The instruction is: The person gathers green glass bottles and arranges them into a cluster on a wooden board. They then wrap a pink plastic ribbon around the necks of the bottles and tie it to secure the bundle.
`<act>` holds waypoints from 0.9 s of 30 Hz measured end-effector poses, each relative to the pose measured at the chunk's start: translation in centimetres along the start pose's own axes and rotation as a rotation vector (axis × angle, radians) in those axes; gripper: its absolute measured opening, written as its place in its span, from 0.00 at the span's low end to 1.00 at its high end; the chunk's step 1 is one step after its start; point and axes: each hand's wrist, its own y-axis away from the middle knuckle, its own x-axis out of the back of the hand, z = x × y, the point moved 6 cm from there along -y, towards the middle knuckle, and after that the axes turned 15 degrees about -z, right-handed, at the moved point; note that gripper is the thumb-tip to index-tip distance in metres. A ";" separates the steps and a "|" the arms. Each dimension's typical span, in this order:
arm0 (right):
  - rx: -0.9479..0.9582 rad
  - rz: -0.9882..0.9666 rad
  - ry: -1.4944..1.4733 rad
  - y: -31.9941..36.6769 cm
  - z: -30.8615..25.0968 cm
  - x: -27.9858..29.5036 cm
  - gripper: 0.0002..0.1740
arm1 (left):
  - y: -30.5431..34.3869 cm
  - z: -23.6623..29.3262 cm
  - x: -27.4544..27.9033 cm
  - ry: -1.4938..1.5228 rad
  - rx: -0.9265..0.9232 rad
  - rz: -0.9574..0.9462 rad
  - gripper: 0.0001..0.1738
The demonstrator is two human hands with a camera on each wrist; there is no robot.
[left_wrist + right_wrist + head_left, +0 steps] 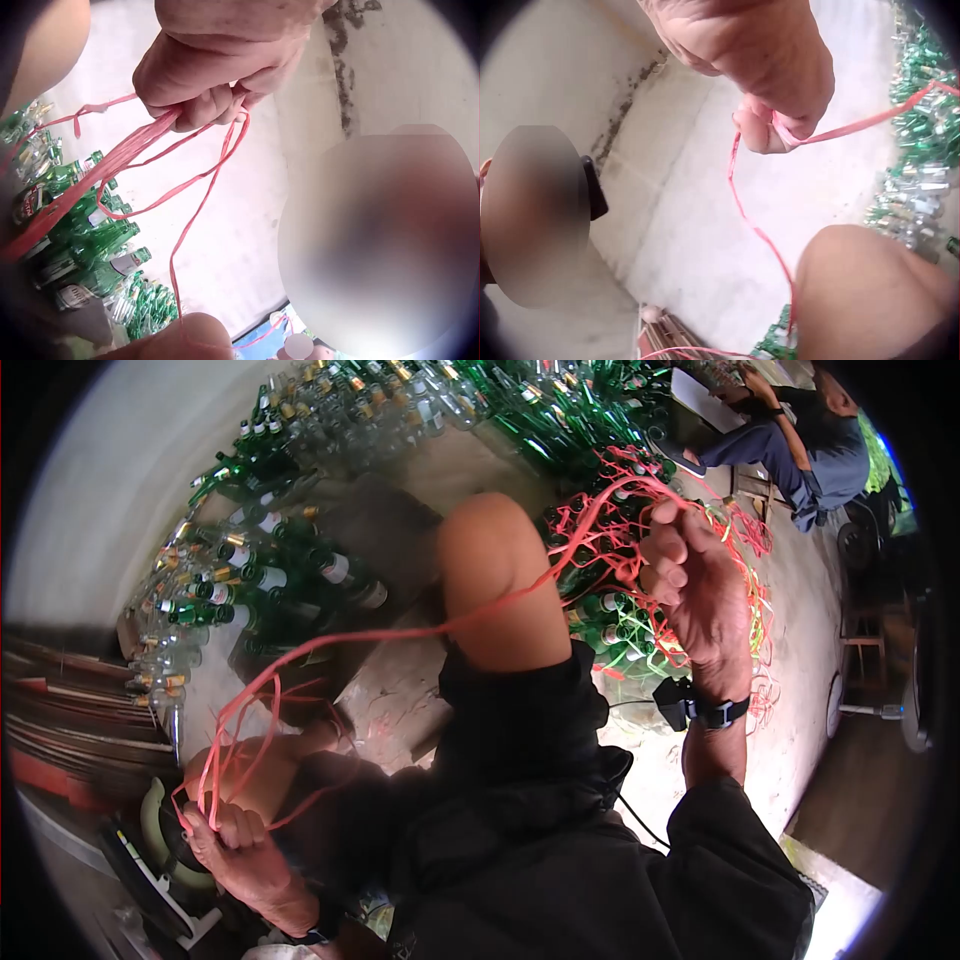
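Note:
Pink-red plastic twine [400, 632] stretches across the head view, over the person's raised knee. At the lower left, the left hand [240, 860] grips several strands of it; in the left wrist view the left hand [225, 52] has curled fingers round the twine [90, 180], and thin loops hang below. The right hand [705, 590] is raised at the right, fingers curled, with the twine at its fingertips. Seen in the right wrist view, the right hand [757, 60] pinches the twine [862, 124], and a thin strand drops from it. A tangle of twine [600, 525] lies beside the right hand.
Green bottles [260, 570] and clear bottles [400, 405] crowd the floor ahead and to the left. Another person [800, 460] sits at the upper right. Stacked boards [90, 710] are at the left, and a fan [915, 710] stands at the right.

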 end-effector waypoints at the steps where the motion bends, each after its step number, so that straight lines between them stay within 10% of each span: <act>1: 0.007 -0.007 0.056 -0.2 -0.6 -1.1 0.17 | 0.1 0.0 -0.2 -0.004 -0.002 0.011 0.17; 11: 0.051 -0.120 0.637 1.6 -1.2 -9.5 0.23 | -0.5 -2.8 -4.3 -0.437 -0.016 -0.125 0.12; 13: 0.157 -0.389 0.374 2.1 2.5 -12.1 0.16 | 0.1 -3.5 -6.3 -0.562 -0.036 -0.034 0.14; 15: 0.060 -0.713 0.918 1.9 5.0 -15.1 0.07 | 0.1 -4.4 -8.7 -0.322 -0.057 -0.111 0.13; 27: 0.196 -0.787 1.476 2.7 12.0 -16.3 0.11 | 2.2 -8.0 -10.8 -0.454 0.310 -0.288 0.11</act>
